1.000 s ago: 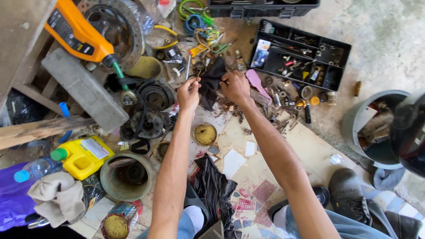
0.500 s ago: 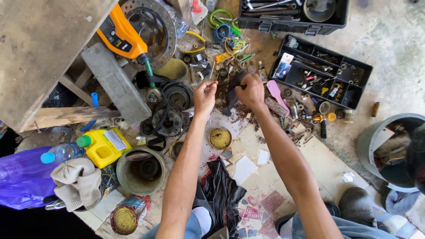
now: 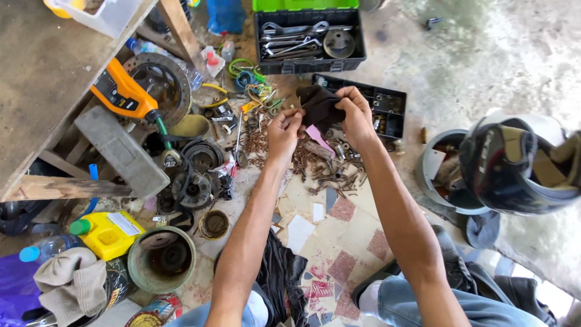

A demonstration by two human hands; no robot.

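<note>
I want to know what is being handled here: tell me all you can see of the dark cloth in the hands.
The dark crumpled cloth looks like soft brownish-black fabric, bunched and folded. It is held up above the pile of rusty screws and bolts, gripped by the right hand, with the left hand pinching its lower left edge.

Dark brown-black cloth (image 3: 321, 106) is held up. Black plastic toolbox (image 3: 310, 42) is topped by a bright green lid. Orange-and-black power tool (image 3: 124, 94) is noted, plus yellow jug (image 3: 109, 233) with green cap. Floor sheet (image 3: 339, 242) is patterned in cream with red-pink squares. Screws (image 3: 308, 160) are rust-brown.
</note>
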